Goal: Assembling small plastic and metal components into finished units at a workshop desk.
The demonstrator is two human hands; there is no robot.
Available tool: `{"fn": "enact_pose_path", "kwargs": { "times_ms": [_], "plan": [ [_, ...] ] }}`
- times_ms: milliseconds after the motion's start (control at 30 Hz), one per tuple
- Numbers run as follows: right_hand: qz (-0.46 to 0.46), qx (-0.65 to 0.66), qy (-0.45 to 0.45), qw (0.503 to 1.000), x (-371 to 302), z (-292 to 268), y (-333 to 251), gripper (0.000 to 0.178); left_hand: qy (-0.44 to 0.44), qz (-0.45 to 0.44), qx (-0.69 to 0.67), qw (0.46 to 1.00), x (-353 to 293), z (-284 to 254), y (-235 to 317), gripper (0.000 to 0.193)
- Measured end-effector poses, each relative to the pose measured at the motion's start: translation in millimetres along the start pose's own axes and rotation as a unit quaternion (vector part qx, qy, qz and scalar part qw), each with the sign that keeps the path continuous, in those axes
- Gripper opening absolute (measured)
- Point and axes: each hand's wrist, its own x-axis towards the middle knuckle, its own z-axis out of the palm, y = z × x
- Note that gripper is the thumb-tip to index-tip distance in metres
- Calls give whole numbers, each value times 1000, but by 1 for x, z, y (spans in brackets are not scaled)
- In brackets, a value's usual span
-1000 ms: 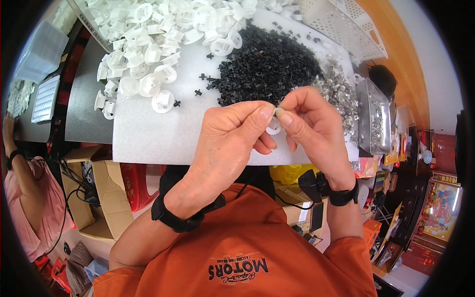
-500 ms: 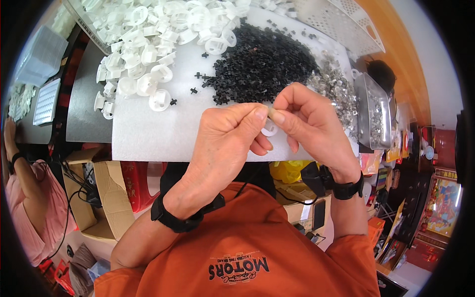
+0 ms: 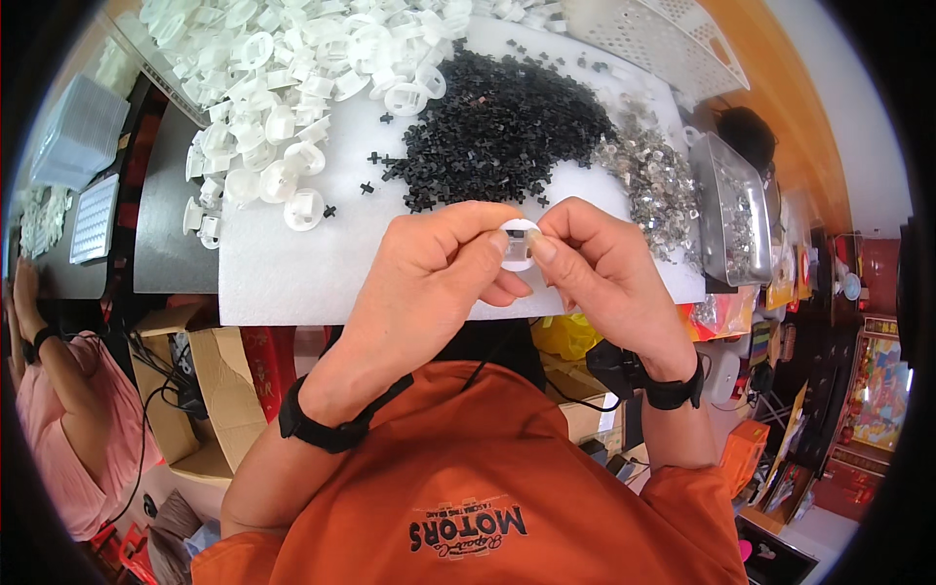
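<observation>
I watch both forearms come up from the lower edge, black bands [image 3: 322, 419] on the wrists. The left hand [image 3: 424, 278] and right hand [image 3: 600, 263] meet before the chest, fingers curled, thumbs turned inward, pinching between them a white round plastic piece [image 3: 517, 255] with a squarish opening. Below the hands runs the front edge of a white foam board [image 3: 283, 278], its fine-grained surface leaving me room left of the left hand. Just beyond the fingers, dull black cross-shaped bits [image 3: 497, 127] lie heaped; right of them glint small metallic bits [image 3: 661, 195], near a shiny tray [image 3: 709, 219]. Farther off, translucent white plastic pieces [image 3: 273, 68] pile up on the left, a perforated white basket [image 3: 673, 44] on the right
</observation>
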Motion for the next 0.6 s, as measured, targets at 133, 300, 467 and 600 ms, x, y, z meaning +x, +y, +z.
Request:
{"fn": "enact_pose_path", "kwargs": {
  "times_ms": [133,300,467,600],
  "plan": [
    [-34,-18,-3,999,-2,1,2,17,-21,-12,29,999,-1,-3,6,23],
    [-53,-35,-8,998,-3,0,5,18,-25,-28,53,998,0,-3,10,22],
    [-89,-51,-7,995,-5,0,8,17,-21,-19,61,998,-1,0,8,22],
    [-92,-71,-3,993,-5,0,13,16,-14,-8,85,996,1,3,6,21]
  ]
}}
